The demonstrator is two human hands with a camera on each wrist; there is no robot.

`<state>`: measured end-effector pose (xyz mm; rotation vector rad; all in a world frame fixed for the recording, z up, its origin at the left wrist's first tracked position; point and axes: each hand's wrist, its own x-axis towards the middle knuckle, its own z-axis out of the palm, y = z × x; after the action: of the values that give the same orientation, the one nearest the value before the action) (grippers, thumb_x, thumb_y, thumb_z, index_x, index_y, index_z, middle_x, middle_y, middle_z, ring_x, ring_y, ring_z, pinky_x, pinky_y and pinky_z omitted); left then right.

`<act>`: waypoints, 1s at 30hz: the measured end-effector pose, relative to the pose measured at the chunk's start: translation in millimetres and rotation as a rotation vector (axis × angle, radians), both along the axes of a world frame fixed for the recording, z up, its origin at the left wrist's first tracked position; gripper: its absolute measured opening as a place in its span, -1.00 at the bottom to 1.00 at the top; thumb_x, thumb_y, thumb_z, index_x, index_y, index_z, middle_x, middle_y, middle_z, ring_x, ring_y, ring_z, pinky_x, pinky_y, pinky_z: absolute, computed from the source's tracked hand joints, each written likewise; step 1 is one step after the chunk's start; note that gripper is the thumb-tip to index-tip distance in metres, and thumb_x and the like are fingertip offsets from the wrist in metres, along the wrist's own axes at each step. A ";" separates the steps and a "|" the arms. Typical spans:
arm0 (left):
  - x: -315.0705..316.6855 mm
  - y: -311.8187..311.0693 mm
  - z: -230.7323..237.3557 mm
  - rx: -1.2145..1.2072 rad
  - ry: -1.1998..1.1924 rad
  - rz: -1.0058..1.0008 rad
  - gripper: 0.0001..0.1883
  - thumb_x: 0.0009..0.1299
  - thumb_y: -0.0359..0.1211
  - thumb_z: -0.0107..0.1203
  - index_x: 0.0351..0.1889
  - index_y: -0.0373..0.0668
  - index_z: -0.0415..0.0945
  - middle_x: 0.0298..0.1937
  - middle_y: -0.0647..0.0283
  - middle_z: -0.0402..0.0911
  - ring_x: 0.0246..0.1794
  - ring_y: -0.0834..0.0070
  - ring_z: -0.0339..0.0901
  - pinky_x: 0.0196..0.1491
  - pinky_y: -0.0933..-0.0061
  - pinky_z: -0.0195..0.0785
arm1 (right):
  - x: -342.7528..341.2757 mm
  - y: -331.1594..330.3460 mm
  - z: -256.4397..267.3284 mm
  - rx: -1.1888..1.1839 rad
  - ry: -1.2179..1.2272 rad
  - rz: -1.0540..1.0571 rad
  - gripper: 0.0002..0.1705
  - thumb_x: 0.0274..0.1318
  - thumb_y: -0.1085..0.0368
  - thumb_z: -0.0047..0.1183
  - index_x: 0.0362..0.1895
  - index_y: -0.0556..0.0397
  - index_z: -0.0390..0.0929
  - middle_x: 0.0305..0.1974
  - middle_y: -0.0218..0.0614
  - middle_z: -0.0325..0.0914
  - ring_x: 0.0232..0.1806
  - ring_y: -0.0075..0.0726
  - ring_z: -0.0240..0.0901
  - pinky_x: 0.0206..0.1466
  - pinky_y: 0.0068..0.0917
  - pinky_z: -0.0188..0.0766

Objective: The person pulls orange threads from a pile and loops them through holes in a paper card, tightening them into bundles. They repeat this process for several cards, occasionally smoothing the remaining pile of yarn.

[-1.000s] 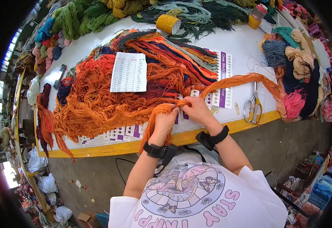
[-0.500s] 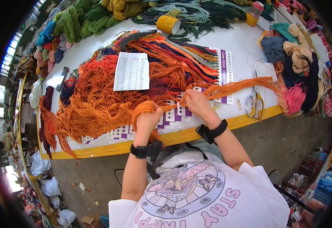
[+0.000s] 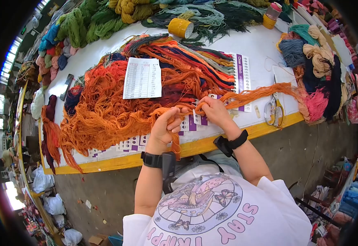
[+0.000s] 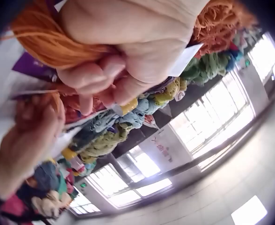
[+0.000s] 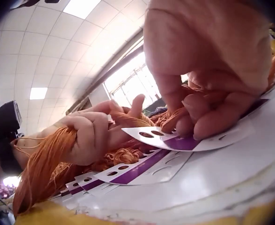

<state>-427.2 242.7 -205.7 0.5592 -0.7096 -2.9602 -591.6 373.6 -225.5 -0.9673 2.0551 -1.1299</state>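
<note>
One orange skein (image 3: 261, 92), long axis left-to-right; left fingers (image 3: 173, 123) and right fingers (image 3: 207, 105) curled round it

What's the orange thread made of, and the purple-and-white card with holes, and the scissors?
Orange thread: soft, probably cotton or similar fibre, fairly matte; you can see many fine, loose strands.
Purple-and-white card: smooth cardboard or thin plastic, I can't tell which; it's thin and bends slightly.
Scissors: probably metal blades, greyish, with smooth, likely plastic handles, partly yellow.

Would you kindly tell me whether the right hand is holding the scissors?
No, the scissors lie on the table, apart from the right hand.
</note>
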 end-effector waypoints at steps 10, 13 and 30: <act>-29.0 16.8 -14.3 -1.366 0.104 -0.248 -0.76 0.21 -0.22 0.13 -0.46 -0.22 0.47 -0.41 0.40 0.35 -0.42 0.59 0.26 -0.35 0.54 0.14 | -2.4 4.5 -1.0 -0.357 0.285 0.347 -0.78 -0.08 0.37 0.01 -0.27 0.03 0.35 -0.41 -0.31 0.50 -0.39 -0.27 0.48 -0.41 -0.43 0.39; -25.5 16.5 6.3 -0.980 -0.106 -0.240 -0.76 0.27 -0.24 0.06 -0.26 -0.22 0.50 -0.39 0.40 0.36 -0.56 0.71 0.17 -0.53 0.65 0.07 | -20.6 0.8 -3.9 -0.178 0.020 0.373 -0.82 -0.02 0.36 -0.03 -0.26 0.00 0.34 -0.40 -0.37 0.49 -0.36 -0.40 0.46 -0.51 -0.50 0.40; 59.5 -45.9 63.0 -2.156 -0.650 0.936 -0.77 0.27 -0.43 0.00 -0.11 -0.23 0.46 -0.14 0.18 0.50 -0.07 0.39 0.42 0.04 0.42 0.23 | -0.9 -6.9 29.4 -0.035 -0.374 0.086 -0.81 0.00 0.41 -0.01 -0.23 0.06 0.38 -0.42 -0.42 0.47 -0.37 -0.57 0.46 -0.55 -0.66 0.36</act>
<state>-367.7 196.8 -142.7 0.9036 -2.0156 -0.2117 -592.4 366.7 -196.2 -0.7831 1.6850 -1.2016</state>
